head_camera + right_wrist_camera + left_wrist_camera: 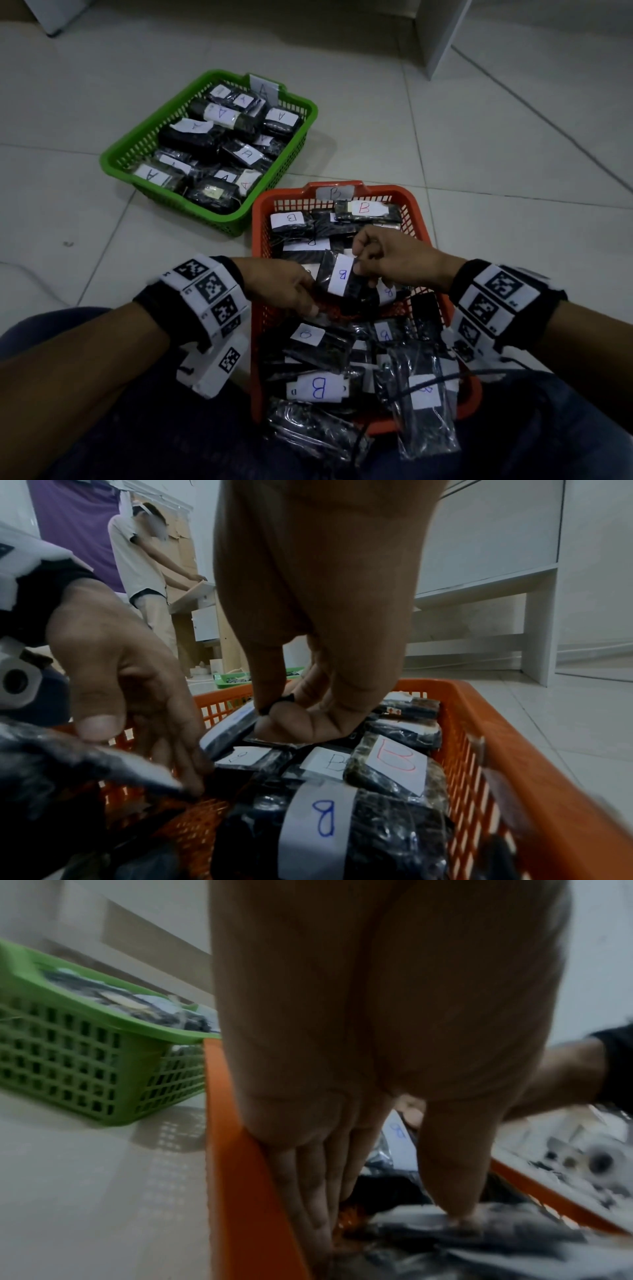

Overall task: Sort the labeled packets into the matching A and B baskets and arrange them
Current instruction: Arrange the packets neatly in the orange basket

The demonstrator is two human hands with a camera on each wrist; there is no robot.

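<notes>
The orange basket [260,219] marked B sits in front of me, full of black packets with white B labels. My right hand [359,265] pinches the top edge of one B packet [339,277] and holds it tilted above the basket's middle. In the right wrist view its thumb and forefinger [274,704] nip the black wrapper. My left hand [308,301] reaches down by the basket's left wall, fingers [308,1204] straight and thumb on top of a wrapped packet [496,1231], whose edge lies between them. The green basket [144,137] marked A holds several A packets.
The baskets stand on a pale tiled floor, with the orange basket's near end on my lap. Loose packets [424,411] and a dark cable [445,380] lie over that end. White furniture [442,31] stands at the back right. In the right wrist view another person [137,561] stands far off.
</notes>
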